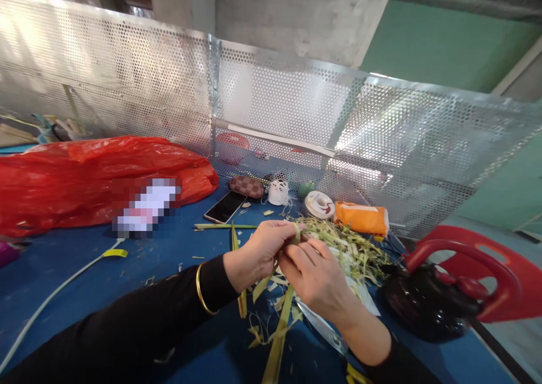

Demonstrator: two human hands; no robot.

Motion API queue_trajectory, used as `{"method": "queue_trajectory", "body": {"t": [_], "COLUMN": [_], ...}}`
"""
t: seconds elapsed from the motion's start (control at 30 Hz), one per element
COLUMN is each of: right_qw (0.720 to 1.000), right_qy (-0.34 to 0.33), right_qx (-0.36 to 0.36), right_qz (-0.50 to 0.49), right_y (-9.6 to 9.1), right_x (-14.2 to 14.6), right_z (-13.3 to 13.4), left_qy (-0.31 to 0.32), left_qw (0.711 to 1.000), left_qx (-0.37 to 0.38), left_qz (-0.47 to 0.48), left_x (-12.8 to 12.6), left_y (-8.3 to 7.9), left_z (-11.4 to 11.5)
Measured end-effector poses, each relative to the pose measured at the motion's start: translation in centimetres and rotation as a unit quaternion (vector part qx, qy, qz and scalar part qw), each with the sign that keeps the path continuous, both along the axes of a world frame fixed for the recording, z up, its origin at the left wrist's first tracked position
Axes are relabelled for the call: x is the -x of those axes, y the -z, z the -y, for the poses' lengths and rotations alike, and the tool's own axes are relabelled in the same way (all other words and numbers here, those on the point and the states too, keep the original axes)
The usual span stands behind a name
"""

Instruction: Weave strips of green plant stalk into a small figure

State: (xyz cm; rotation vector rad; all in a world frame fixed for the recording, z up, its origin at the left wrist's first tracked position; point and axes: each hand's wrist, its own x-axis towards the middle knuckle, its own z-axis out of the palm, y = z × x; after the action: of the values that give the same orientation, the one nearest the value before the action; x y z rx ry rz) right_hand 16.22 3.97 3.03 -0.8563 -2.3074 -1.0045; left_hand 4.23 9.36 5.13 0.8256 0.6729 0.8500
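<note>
My left hand (256,254) and my right hand (315,276) meet above the blue table (161,260). Both pinch the same green leaf strip (296,234), fingers closed around it. Longer yellow-green strips (279,333) hang down from my hands toward me. A heap of shredded leaf scraps (351,245) lies just behind my right hand. A gold bangle (201,291) sits on my left wrist over a black sleeve.
A red plastic bag (84,175) fills the left. A phone (225,206), a checked pouch (247,186), a white spool (278,192), a tape roll (320,204) and an orange packet (362,218) line the perforated metal screen (271,101). A red chair (478,271) stands right. Scissors (324,330) lie under my right wrist.
</note>
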Motion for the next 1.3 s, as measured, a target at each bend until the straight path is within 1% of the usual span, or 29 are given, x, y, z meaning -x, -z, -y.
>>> {"method": "queue_trajectory", "body": {"t": [0.07, 0.1, 0.13, 0.2, 0.27, 0.33, 0.4, 0.43, 0.47, 0.5, 0.63, 0.7, 0.73, 0.77, 0.87, 0.93, 1.0, 1.07, 1.13, 1.2, 1.3], "right_qw": [0.997, 0.989, 0.976, 0.934, 0.879, 0.821, 0.769, 0.751, 0.74, 0.737, 0.743, 0.761, 0.776, 0.794, 0.853, 0.898, 0.946, 0.976, 0.988, 0.993, 0.995], "right_qy": [-0.027, -0.036, -0.038, -0.013, 0.029, 0.062, 0.076, 0.081, 0.086, 0.093, 0.101, 0.104, 0.11, 0.119, 0.133, 0.127, 0.091, 0.027, -0.029, -0.048, -0.046], "right_qx": [0.006, 0.014, 0.026, 0.059, 0.109, 0.168, 0.224, 0.241, 0.247, 0.247, 0.234, 0.228, 0.211, 0.178, 0.031, -0.053, -0.089, -0.094, -0.082, -0.067, -0.053], "right_qz": [-0.077, -0.14, -0.211, -0.353, -0.463, -0.542, -0.594, -0.61, -0.619, -0.623, -0.619, -0.598, -0.584, -0.568, -0.503, -0.418, -0.299, -0.193, -0.124, -0.087, -0.07], "right_y": [-0.2, -0.4, -0.5, -0.7, -0.7, -0.5, -0.4, -0.3, -0.2, -0.2, -0.2, -0.1, -0.1, -0.1, -0.3, -0.5, -0.6, -0.4, -0.1, 0.3, 0.5], "right_x": [-0.2, -0.3, -0.4, -0.7, -0.9, -1.0, -1.0, -1.0, -1.1, -1.1, -1.4, -1.5, -1.6, -1.6, -1.8, -2.0, -2.3, -2.6, -3.0, -3.3, -3.7], "right_z": [0.1, 0.2, 0.2, 0.1, -0.2, -0.5, -0.8, -0.9, -1.0, -1.1, -1.3, -1.4, -1.5, -1.6, -1.8, -1.7, -1.6, -1.5, -1.4, -1.5, -1.7], "left_qy": [-0.01, -0.014, -0.017, -0.021, -0.02, -0.023, -0.024, -0.025, -0.026, -0.027, -0.033, -0.035, -0.039, -0.043, -0.051, -0.046, -0.04, -0.038, -0.038, -0.042, -0.042], "left_qw": [1.0, 1.0, 1.0, 0.999, 0.999, 0.999, 0.998, 0.998, 0.998, 0.998, 0.998, 0.997, 0.997, 0.997, 0.996, 0.996, 0.997, 0.998, 0.997, 0.996, 0.995], "left_qx": [-0.009, -0.012, -0.012, -0.008, -0.005, -0.017, -0.028, -0.03, -0.029, -0.027, -0.027, -0.026, -0.022, -0.017, 0.003, 0.016, 0.027, 0.037, 0.053, 0.068, 0.076], "left_qz": [-0.002, -0.006, -0.011, -0.025, -0.039, -0.046, -0.046, -0.045, -0.045, -0.047, -0.056, -0.058, -0.06, -0.062, -0.07, -0.07, -0.06, -0.044, -0.032, -0.03, -0.04], "left_x": [0.1, 0.2, 0.3, 0.5, 0.6, 0.6, 0.6, 0.6, 0.6, 0.6, 0.6, 0.6, 0.6, 0.6, 0.6, 0.6, 0.6, 0.7, 0.8, 0.9, 1.1], "left_y": [-0.2, -0.4, -0.6, -1.0, -1.3, -1.4, -1.4, -1.4, -1.5, -1.5, -1.6, -1.7, -1.6, -1.6, -1.5, -1.4, -1.2, -1.1, -1.1, -1.2, -1.3], "left_z": [0.0, 0.0, 0.0, 0.0, 0.1, 0.1, 0.0, 0.0, 0.0, 0.0, 0.0, 0.0, 0.0, 0.0, 0.0, -0.1, -0.2, -0.5, -0.8, -1.1, -1.3]}}
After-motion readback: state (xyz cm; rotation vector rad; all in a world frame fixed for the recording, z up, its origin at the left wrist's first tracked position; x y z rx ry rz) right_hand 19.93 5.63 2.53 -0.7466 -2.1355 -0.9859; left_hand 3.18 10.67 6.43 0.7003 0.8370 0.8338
